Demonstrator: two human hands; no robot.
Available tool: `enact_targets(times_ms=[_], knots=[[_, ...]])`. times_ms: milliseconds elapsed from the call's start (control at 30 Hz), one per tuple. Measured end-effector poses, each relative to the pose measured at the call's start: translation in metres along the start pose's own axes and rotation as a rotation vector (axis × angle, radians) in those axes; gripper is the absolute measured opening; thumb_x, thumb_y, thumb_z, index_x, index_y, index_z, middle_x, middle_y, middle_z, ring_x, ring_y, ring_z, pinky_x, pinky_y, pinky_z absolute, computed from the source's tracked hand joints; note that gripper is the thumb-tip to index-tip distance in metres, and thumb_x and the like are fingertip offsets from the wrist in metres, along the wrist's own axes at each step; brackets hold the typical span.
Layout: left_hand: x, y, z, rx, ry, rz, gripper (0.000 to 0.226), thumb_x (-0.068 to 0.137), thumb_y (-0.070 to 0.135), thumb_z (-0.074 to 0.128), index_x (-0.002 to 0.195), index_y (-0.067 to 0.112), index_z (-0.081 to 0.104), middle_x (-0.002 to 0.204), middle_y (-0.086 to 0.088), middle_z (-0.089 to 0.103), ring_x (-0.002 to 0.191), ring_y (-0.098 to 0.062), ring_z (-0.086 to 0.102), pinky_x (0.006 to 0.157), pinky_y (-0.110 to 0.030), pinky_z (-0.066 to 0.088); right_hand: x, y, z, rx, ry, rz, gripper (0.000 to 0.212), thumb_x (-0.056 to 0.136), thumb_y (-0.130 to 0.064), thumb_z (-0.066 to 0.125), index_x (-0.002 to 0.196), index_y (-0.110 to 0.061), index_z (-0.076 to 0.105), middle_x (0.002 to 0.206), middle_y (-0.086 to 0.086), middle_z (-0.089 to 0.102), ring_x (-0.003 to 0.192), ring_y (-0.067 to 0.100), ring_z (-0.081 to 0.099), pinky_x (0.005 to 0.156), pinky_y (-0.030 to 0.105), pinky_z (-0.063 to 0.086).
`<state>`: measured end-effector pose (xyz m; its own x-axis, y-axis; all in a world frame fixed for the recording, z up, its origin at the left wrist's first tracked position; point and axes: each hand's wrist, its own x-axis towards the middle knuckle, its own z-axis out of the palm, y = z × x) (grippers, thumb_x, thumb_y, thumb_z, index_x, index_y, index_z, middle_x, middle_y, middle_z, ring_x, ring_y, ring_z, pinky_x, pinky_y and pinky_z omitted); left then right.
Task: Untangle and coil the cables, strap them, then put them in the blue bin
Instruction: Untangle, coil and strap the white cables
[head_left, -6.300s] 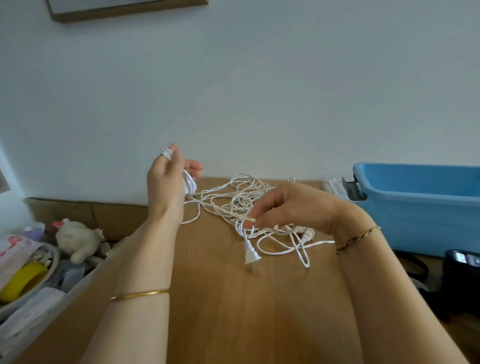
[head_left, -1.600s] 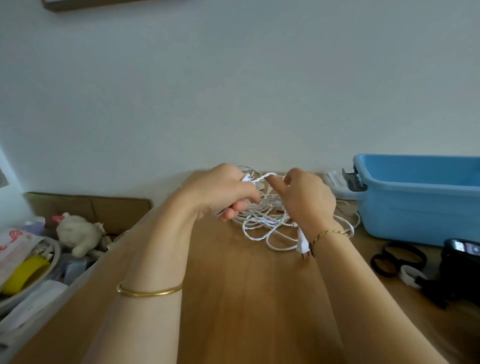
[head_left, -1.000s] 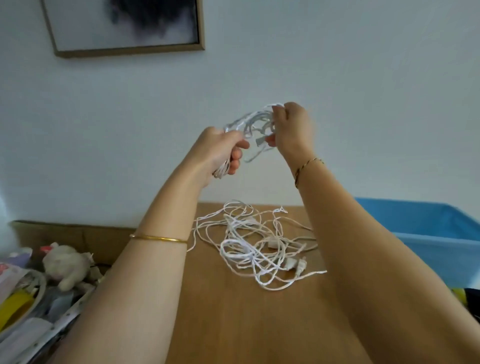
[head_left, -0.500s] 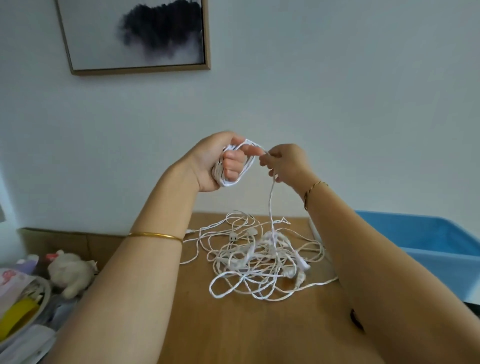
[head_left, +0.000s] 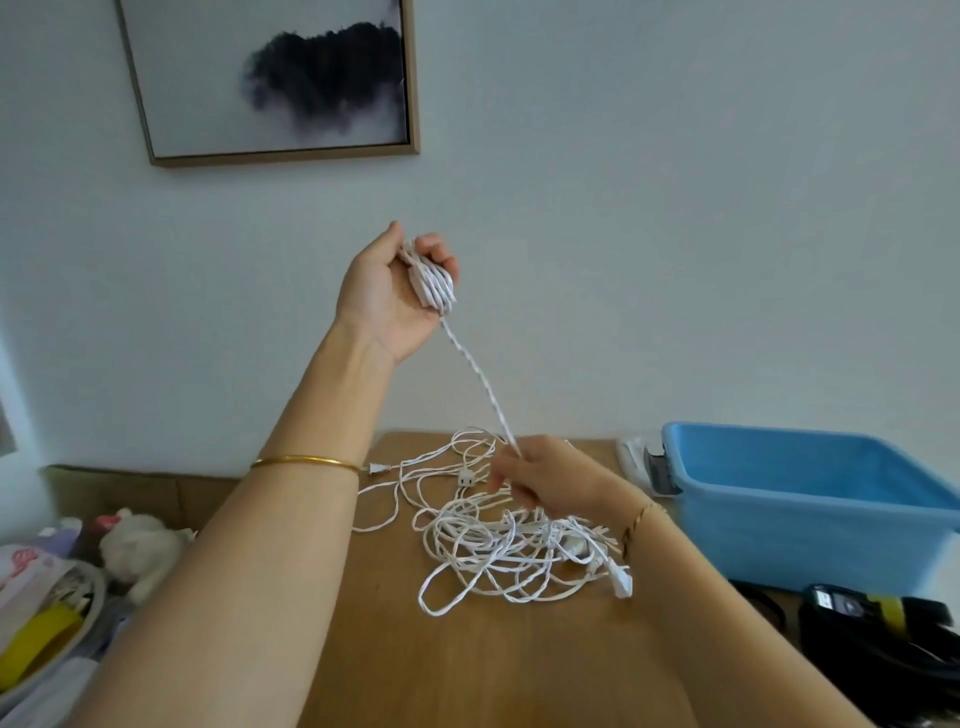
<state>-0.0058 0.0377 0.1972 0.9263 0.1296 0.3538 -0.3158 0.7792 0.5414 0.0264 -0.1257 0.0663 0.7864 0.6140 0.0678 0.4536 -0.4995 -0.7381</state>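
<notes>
Left hand (head_left: 387, 293) gripped a small white coil (head_left: 434, 283), right hand (head_left: 545, 483) pinched its taut strand above the tangled cable (head_left: 498, 545) on table (head_left: 467, 665).

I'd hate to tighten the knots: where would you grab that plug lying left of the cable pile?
Probably pinch the plug by its body, from above: it lies flat on the table, apart from the tangle, cord trailing right.

A framed ink picture (head_left: 270, 78) hangs at eleven o'clock. Beside the wooden table (head_left: 467, 670), at eight o'clock, lie a white plush toy (head_left: 137, 545) and a yellow roll (head_left: 36, 639). Black gear (head_left: 878, 654) lies at four o'clock.
</notes>
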Motion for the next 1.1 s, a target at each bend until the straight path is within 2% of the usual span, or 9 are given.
enact_targets(times_ms=[100, 167, 333, 400, 600, 700, 800, 967, 1100], knots=[[0.006, -0.008, -0.017, 0.195, 0.095, 0.068, 0.027, 0.102, 0.018, 0.039, 0.078, 0.008, 0.046, 0.058, -0.001, 0.052, 0.047, -0.012, 0.053, 0.052, -0.022, 0.049, -0.019, -0.022, 0.005, -0.264, -0.083, -0.090, 0.026, 0.097, -0.024, 0.044, 0.086, -0.012, 0.063, 0.058, -0.001, 0.051, 0.046, 0.009, 0.043, 0.050, 0.020, 0.039], [0.009, -0.015, -0.033, 0.523, 0.156, 0.150, 0.029, 0.102, 0.014, 0.039, 0.074, 0.010, 0.045, 0.049, 0.003, 0.055, 0.044, -0.011, 0.055, 0.052, -0.024, 0.051, -0.028, -0.039, 0.000, -0.288, -0.016, -0.146, 0.023, 0.096, -0.023, 0.045, 0.085, -0.013, 0.063, 0.062, -0.004, 0.051, 0.052, 0.009, 0.045, 0.055, 0.022, 0.039], [-0.007, -0.024, -0.057, 1.470, 0.092, 0.159, 0.032, 0.101, 0.014, 0.038, 0.076, 0.002, 0.054, 0.068, -0.008, 0.064, 0.061, -0.015, 0.059, 0.058, -0.022, 0.048, -0.025, -0.055, -0.023, -0.352, 0.446, -0.265, 0.021, 0.093, -0.023, 0.051, 0.085, -0.012, 0.067, 0.067, -0.004, 0.054, 0.054, 0.007, 0.041, 0.054, 0.028, 0.036], [-0.015, -0.028, -0.056, 1.669, 0.007, 0.078, 0.031, 0.101, 0.016, 0.037, 0.082, -0.001, 0.055, 0.072, -0.010, 0.064, 0.062, -0.016, 0.060, 0.062, -0.025, 0.047, -0.015, -0.052, -0.029, -0.328, 0.621, -0.275, 0.013, 0.090, -0.022, 0.057, 0.086, -0.015, 0.067, 0.069, -0.006, 0.055, 0.060, 0.011, 0.046, 0.057, 0.029, 0.040], [-0.037, -0.020, -0.050, 1.401, -0.258, -0.423, 0.057, 0.094, 0.049, 0.039, 0.109, -0.002, 0.060, 0.056, -0.003, 0.053, 0.044, -0.012, 0.049, 0.045, -0.021, 0.043, 0.020, -0.044, -0.043, -0.205, 0.702, -0.295, 0.009, 0.085, -0.021, 0.065, 0.087, -0.015, 0.071, 0.067, -0.008, 0.057, 0.064, 0.013, 0.054, 0.061, 0.030, 0.045], [-0.040, -0.015, -0.051, 1.050, -0.386, -0.489, 0.052, 0.091, 0.036, 0.046, 0.115, -0.008, 0.059, 0.046, 0.003, 0.039, 0.035, -0.005, 0.036, 0.038, -0.016, 0.032, 0.033, -0.041, -0.038, -0.125, 0.650, -0.291, 0.016, 0.085, -0.025, 0.066, 0.082, -0.010, 0.072, 0.066, 0.000, 0.062, 0.064, 0.020, 0.058, 0.060, 0.032, 0.046], [-0.034, -0.011, -0.057, 0.647, -0.458, -0.536, 0.043, 0.094, 0.029, 0.047, 0.112, -0.007, 0.062, 0.042, 0.006, 0.040, 0.032, -0.002, 0.037, 0.034, -0.014, 0.031, 0.042, -0.028, -0.027, -0.118, 0.638, -0.202, 0.020, 0.086, -0.022, 0.064, 0.074, -0.007, 0.066, 0.061, 0.002, 0.054, 0.053, 0.014, 0.043, 0.053, 0.029, 0.034], [-0.027, -0.007, -0.058, 0.257, -0.354, -0.368, 0.044, 0.090, 0.034, 0.048, 0.109, -0.003, 0.063, 0.048, 0.006, 0.047, 0.039, -0.003, 0.045, 0.040, -0.015, 0.040, 0.034, -0.003, -0.002, 0.295, 0.383, -0.134, 0.009, 0.090, -0.013, 0.060, 0.088, -0.006, 0.066, 0.077, 0.010, 0.066, 0.062, 0.022, 0.062, 0.060, 0.036, 0.054], [-0.021, -0.005, -0.051, 0.135, -0.079, -0.114, 0.043, 0.096, 0.037, 0.039, 0.107, 0.000, 0.058, 0.048, 0.008, 0.043, 0.040, -0.001, 0.043, 0.044, -0.013, 0.040, 0.025, 0.013, 0.012, 0.529, 0.234, -0.171, 0.016, 0.095, -0.013, 0.053, 0.090, -0.008, 0.067, 0.063, 0.004, 0.059, 0.041, 0.008, 0.039, 0.038, 0.016, 0.031]])
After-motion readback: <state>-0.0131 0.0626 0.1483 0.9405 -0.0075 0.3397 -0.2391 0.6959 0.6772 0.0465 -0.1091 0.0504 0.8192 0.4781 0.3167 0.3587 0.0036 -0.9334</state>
